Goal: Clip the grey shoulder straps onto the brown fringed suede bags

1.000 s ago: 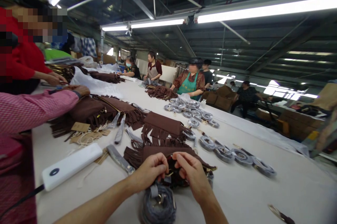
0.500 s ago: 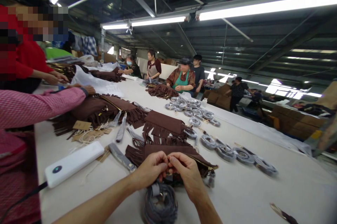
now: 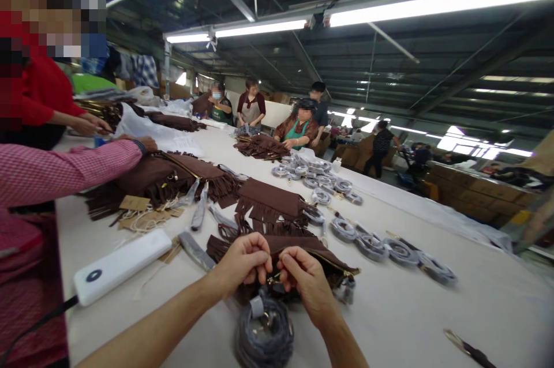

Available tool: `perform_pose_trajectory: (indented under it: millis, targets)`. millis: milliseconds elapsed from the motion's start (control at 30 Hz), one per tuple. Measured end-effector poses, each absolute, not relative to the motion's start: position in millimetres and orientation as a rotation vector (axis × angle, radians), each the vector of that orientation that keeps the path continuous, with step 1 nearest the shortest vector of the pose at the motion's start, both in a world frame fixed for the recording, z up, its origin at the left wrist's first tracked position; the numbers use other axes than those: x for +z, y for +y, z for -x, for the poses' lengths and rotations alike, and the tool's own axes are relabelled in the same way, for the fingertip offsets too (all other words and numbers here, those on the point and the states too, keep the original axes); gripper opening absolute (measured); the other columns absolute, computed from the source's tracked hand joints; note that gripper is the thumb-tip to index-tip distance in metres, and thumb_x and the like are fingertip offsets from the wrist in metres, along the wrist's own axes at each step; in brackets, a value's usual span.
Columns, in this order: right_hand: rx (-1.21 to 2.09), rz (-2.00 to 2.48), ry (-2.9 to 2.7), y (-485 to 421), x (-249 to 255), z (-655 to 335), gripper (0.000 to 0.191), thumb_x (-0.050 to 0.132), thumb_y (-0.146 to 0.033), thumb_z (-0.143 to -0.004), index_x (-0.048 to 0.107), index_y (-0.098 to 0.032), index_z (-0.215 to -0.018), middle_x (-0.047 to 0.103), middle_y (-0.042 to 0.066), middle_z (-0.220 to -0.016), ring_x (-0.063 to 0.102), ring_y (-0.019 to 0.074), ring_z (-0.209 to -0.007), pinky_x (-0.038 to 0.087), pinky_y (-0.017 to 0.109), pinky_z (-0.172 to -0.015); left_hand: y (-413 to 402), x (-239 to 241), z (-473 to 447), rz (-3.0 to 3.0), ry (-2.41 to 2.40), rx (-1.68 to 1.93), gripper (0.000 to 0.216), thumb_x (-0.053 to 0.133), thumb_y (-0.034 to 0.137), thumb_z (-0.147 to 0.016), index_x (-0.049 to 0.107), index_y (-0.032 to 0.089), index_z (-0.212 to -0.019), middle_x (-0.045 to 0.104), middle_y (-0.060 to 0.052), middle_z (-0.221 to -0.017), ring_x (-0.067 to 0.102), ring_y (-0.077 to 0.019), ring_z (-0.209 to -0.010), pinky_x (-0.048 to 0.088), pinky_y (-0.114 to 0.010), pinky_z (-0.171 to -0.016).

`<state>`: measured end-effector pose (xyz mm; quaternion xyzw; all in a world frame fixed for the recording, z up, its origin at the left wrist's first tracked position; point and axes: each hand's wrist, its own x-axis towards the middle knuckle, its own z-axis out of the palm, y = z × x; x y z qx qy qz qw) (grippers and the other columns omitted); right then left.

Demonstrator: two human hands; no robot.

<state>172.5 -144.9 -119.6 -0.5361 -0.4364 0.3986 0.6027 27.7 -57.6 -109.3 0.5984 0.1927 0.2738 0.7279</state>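
Observation:
My left hand (image 3: 243,262) and my right hand (image 3: 303,277) are both pinched together over the near edge of a brown fringed bag (image 3: 312,248) on the white table (image 3: 402,310). Between their fingertips sits a small metal clasp (image 3: 272,280) at the bag's zip edge. Just below my hands lies a coiled grey strap (image 3: 264,333). A second brown fringed bag (image 3: 268,201) lies behind the first.
A white power bank (image 3: 121,265) with a cable lies at the left. Several coiled wrapped straps (image 3: 367,243) run along the table. A pile of brown bags and paper tags (image 3: 147,183) sits under a co-worker's pink sleeve (image 3: 64,169). Other workers stand further back.
My hands have closed in together on the bag's near edge, and the bag's opening, gaping a second ago, is now shut. The view has tilted slightly.

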Motion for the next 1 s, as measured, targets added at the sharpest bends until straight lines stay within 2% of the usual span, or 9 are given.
perform_pose_trajectory:
  millis: [100, 200, 400, 567, 767, 1000]
  targets:
    - [0.916, 1.255, -1.051, -144.4, -118.5, -171.6, 0.038, 0.069, -0.053, -0.076, 0.064, -0.016, -0.076, 0.062, -0.001, -0.060, 0.051, 0.0090, -0.047, 0.040, 0.020, -0.046, -58.6, -114.8, -32.1, -1.265, 0.440, 0.659, 0.023, 0.062, 0.027, -0.067, 0.051, 0.017, -0.085, 0.058, 0.005, -0.056, 0.043, -0.0041, -0.038, 0.025, -0.013, -0.035]
    - [0.889, 1.263, -1.094, -143.3, -120.7, -171.6, 0.038, 0.066, -0.054, -0.078, 0.063, -0.016, -0.077, 0.063, -0.001, -0.060, 0.053, 0.0097, -0.047, 0.042, 0.021, -0.047, -59.8, -118.9, -34.3, -1.281, 0.447, 0.699, 0.027, 0.063, 0.025, -0.067, 0.052, 0.016, -0.090, 0.061, 0.005, -0.057, 0.048, -0.0059, -0.041, 0.033, -0.014, -0.037]
    - [0.851, 1.275, -1.107, -141.6, -126.1, -171.8, 0.037, 0.064, -0.053, -0.080, 0.063, -0.016, -0.078, 0.063, -0.001, -0.060, 0.055, 0.0101, -0.048, 0.043, 0.021, -0.048, -57.9, -118.8, -34.5, -1.276, 0.535, 0.698, 0.021, 0.068, 0.028, -0.063, 0.061, 0.012, -0.074, 0.064, -0.001, -0.061, 0.055, -0.0080, -0.045, 0.045, -0.018, -0.045]
    - [0.873, 1.281, -1.101, -142.4, -125.9, -169.9, 0.037, 0.065, -0.054, -0.079, 0.063, -0.016, -0.078, 0.063, -0.002, -0.059, 0.056, 0.0104, -0.049, 0.044, 0.021, -0.049, -60.0, -119.7, -34.9, -1.304, 0.540, 0.708, 0.020, 0.069, 0.028, -0.062, 0.061, 0.012, -0.072, 0.060, 0.002, -0.052, 0.053, -0.0081, -0.044, 0.044, -0.018, -0.044]
    - [0.857, 1.293, -1.103, -142.7, -123.7, -165.9, 0.037, 0.064, -0.054, -0.079, 0.064, -0.016, -0.077, 0.064, -0.001, -0.059, 0.056, 0.0108, -0.048, 0.044, 0.022, -0.048, -59.4, -119.8, -34.1, -1.415, 0.574, 0.773, 0.013, 0.062, 0.026, -0.065, 0.060, 0.013, -0.069, 0.056, 0.003, -0.055, 0.045, -0.0061, -0.041, 0.029, -0.015, -0.035]
    - [0.830, 1.302, -1.099, -141.1, -127.3, -164.2, 0.038, 0.064, -0.054, -0.079, 0.064, -0.016, -0.077, 0.063, -0.001, -0.058, 0.056, 0.0113, -0.049, 0.046, 0.022, -0.049, -59.3, -122.6, -34.9, -1.501, 0.553, 0.831, 0.012, 0.060, 0.025, -0.068, 0.059, 0.013, -0.068, 0.056, 0.002, -0.060, 0.046, -0.0075, -0.048, 0.036, -0.019, -0.046]
